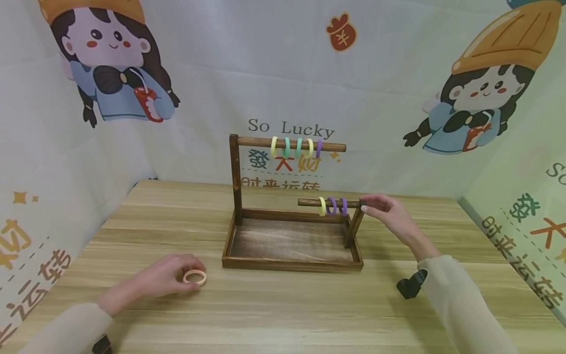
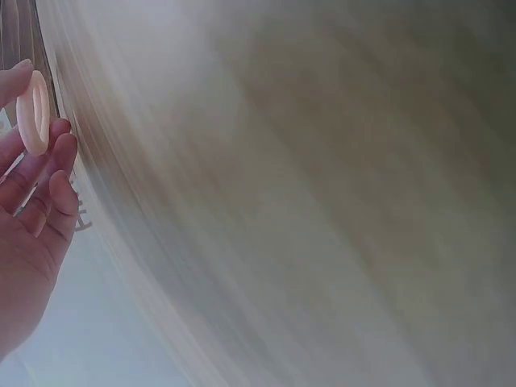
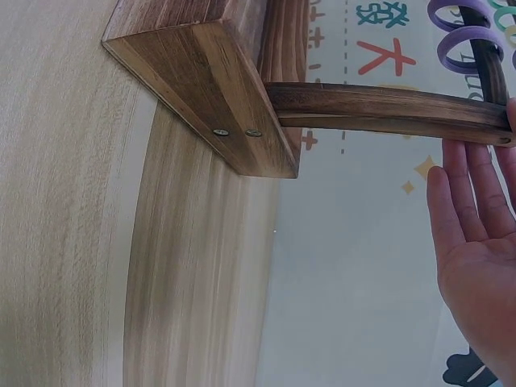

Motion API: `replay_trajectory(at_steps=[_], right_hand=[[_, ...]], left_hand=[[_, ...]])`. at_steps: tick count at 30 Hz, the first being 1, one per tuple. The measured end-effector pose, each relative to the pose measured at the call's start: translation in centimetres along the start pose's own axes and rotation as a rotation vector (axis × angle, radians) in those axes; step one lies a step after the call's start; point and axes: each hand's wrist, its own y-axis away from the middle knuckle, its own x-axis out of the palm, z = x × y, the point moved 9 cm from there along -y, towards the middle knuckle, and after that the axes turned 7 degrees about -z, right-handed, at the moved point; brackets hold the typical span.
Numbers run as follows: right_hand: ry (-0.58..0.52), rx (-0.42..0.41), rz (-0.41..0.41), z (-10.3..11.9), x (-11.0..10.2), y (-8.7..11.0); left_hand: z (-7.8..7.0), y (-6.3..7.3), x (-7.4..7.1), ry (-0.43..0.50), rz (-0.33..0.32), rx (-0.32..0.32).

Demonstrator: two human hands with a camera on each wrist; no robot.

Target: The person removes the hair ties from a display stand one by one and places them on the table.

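Note:
Between the thumb and fingers of my left hand (image 1: 170,276) is a peach-coloured ring (image 1: 194,278), just above the table left of a dark wooden rack (image 1: 292,265). In the left wrist view the ring (image 2: 33,113) appears nearly edge-on. My right hand (image 1: 389,214) pinches the rack at the top of its short right post (image 1: 355,227), where the lower bar (image 1: 307,202) meets it. On that bar hang one yellow ring (image 1: 322,206) and two purple rings (image 1: 332,206). The upper bar (image 1: 256,142) carries several yellow, green and purple rings (image 1: 319,148).
The rack has a shallow tray base (image 1: 287,241) and a tall left post (image 1: 236,182). It stands on a wood-grain table (image 1: 283,309). Printed cloth (image 1: 212,88) surrounds the table behind and at both sides. Below my right sleeve a black wrist device (image 1: 411,285) shows.

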Motion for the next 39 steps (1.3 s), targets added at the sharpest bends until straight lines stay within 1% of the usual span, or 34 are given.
replay_trajectory(at_steps=[5, 11, 16, 19, 22, 27, 28, 30, 33, 39], right_hand=[[0.011, 0.005, -0.007, -0.3, -0.1, -0.1], [0.007, 0.008, -0.005, -0.4, -0.2, 0.0], [-0.009, 0.014, 0.002, -0.3, -0.1, -0.1], [-0.015, 0.014, 0.005, -0.3, 0.0, -0.1], [-0.011, 0.008, 0.002, -0.3, 0.0, -0.1], [-0.011, 0.004, 0.0, -0.2, 0.0, -0.1], [-0.011, 0.004, 0.001, -0.2, 0.0, -0.1], [-0.013, 0.005, 0.004, -0.2, 0.0, -0.1], [-0.017, 0.009, 0.006, -0.2, 0.0, -0.1], [-0.012, 0.011, -0.003, -0.3, 0.0, 0.0]], left_hand=[[0.1, 0.2, -0.1, -0.026, 0.004, 0.003], [0.1, 0.3, 0.2, -0.1, 0.016, 0.022], [0.4, 0.4, 0.4, -0.146, 0.025, 0.019], [0.4, 0.4, 0.3, -0.161, 0.019, 0.018], [0.2, 0.2, 0.1, -0.177, -0.006, 0.015], [-0.1, -0.6, -0.2, -0.155, -0.034, -0.03], [-0.2, -0.9, -0.2, -0.146, -0.032, -0.04], [-0.6, -1.4, -0.2, -0.124, -0.044, -0.035], [-1.5, -2.4, -0.1, -0.108, -0.067, -0.009], [-3.4, -4.2, 0.9, -0.057, -0.061, 0.053]])
